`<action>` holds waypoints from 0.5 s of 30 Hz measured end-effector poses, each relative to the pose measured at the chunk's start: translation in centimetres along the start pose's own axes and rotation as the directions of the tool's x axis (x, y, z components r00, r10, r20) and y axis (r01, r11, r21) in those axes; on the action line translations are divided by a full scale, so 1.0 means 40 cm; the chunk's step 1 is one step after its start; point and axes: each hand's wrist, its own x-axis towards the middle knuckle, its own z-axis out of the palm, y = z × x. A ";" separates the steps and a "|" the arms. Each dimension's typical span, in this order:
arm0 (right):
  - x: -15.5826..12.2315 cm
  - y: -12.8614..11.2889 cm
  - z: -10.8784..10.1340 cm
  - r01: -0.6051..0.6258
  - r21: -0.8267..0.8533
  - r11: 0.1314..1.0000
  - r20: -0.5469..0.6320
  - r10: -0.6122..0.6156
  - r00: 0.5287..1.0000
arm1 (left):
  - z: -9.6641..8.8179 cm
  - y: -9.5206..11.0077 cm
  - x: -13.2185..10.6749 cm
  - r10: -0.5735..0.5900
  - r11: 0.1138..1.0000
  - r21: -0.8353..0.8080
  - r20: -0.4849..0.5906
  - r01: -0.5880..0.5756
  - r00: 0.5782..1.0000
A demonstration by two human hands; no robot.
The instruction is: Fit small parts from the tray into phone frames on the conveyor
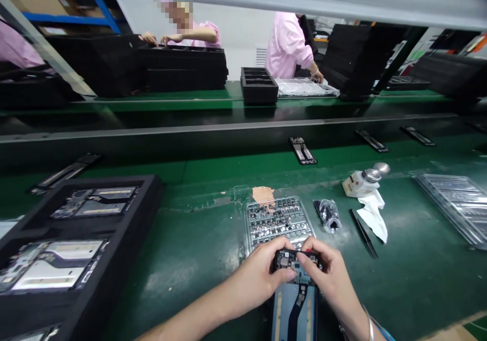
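Note:
Between my two hands is an opened phone body, its circuit board facing up at the top end and a dark flex cable running down its middle. My left hand grips the upper left edge, thumb lying on the board. On the right side, my right hand holds the top corner, with its thumb pressed on the board too. Just beyond the phone lies a clear plastic tray with rows of small parts, partly hidden by my hands. A pair of black tweezers rests to the right.
At left stands a black foam tray bearing phone bodies. Right of the parts are a small plastic bag, a white dispenser bottle, a white tissue and stacked clear trays. Phone bodies lie farther back; co-workers sit opposite.

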 end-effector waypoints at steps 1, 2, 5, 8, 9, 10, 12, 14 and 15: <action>0.001 -0.001 0.000 -0.001 -0.009 1.000 0.007 0.001 1.000 | -0.001 0.002 -0.001 0.006 1.000 0.004 0.006 -0.006 1.000; 0.001 -0.003 -0.001 0.000 -0.011 1.000 0.012 0.000 1.000 | -0.002 0.004 -0.002 0.016 1.000 0.003 0.010 -0.016 1.000; 0.000 -0.007 -0.003 0.016 -0.017 1.000 0.021 -0.015 1.000 | -0.005 0.007 -0.003 0.041 0.999 0.009 0.024 -0.041 0.999; -0.003 -0.008 -0.003 0.030 -0.025 0.999 0.034 -0.030 0.999 | -0.007 0.004 -0.002 0.068 0.997 0.031 0.026 -0.069 0.997; -0.003 -0.007 -0.002 0.032 -0.024 0.999 0.044 -0.031 0.999 | -0.007 0.002 -0.002 0.073 0.996 0.044 0.018 -0.074 0.997; -0.003 -0.007 -0.001 0.032 -0.023 0.999 0.053 -0.031 0.998 | -0.007 0.000 -0.001 0.077 0.995 0.059 0.005 -0.077 0.997; -0.002 -0.004 0.002 0.030 -0.024 0.999 0.069 -0.028 0.997 | -0.005 -0.006 0.000 0.085 0.992 0.093 -0.016 -0.083 0.996; -0.001 -0.002 0.006 0.028 -0.037 0.999 0.077 -0.025 0.997 | -0.005 -0.010 0.003 0.103 0.987 0.128 -0.019 -0.100 0.995; -0.001 -0.002 0.008 0.028 -0.049 0.998 0.077 -0.025 0.997 | -0.007 -0.011 0.004 0.115 0.983 0.145 -0.020 -0.111 0.993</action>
